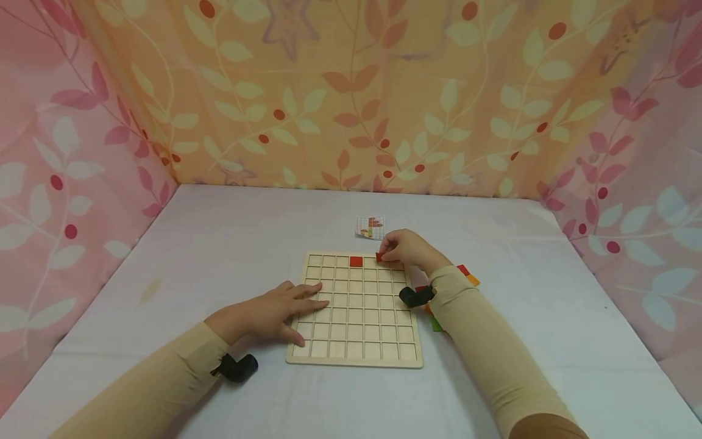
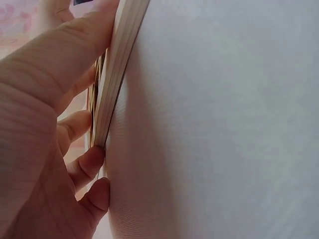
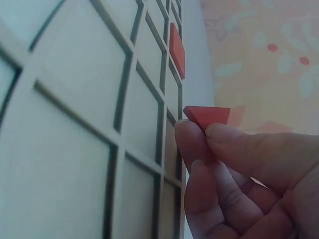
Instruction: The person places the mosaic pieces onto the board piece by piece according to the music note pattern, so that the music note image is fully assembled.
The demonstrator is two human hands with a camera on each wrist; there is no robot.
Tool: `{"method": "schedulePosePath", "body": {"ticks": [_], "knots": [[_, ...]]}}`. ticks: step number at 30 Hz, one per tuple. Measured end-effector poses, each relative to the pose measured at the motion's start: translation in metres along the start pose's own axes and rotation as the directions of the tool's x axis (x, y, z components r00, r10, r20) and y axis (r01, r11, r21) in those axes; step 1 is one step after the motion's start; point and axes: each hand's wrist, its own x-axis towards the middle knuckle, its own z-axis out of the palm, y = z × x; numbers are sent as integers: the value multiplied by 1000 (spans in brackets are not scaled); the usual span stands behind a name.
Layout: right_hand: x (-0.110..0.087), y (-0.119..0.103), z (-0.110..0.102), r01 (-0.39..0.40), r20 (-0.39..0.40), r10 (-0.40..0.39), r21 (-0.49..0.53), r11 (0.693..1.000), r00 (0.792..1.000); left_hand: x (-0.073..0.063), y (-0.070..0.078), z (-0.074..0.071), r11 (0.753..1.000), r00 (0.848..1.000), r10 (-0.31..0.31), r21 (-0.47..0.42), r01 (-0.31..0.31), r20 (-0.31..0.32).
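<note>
Board touches spread left hand; right hand pinches red piece near far edge.

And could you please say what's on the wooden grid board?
A red square tile sits in the wooden grid board's far row. The left hand rests on the board's left side; the right hand pinches another red piece near that row. Some cells beneath the hands are hidden.

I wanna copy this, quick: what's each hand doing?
Left hand: open, resting on the wooden board.
Right hand: closed, pinching a red piece.
</note>
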Motion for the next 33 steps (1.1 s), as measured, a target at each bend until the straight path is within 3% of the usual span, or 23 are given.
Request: {"method": "schedulePosePath", "body": {"ticks": [15, 33], "knots": [[7, -10, 15, -59, 11, 58, 107, 993, 998, -2, 3, -1, 1000, 1000, -1, 3, 1, -4], [3, -15, 18, -72, 36, 69, 115, 991, 997, -1, 3, -2, 1000, 1000, 4, -11, -4, -1]]}}
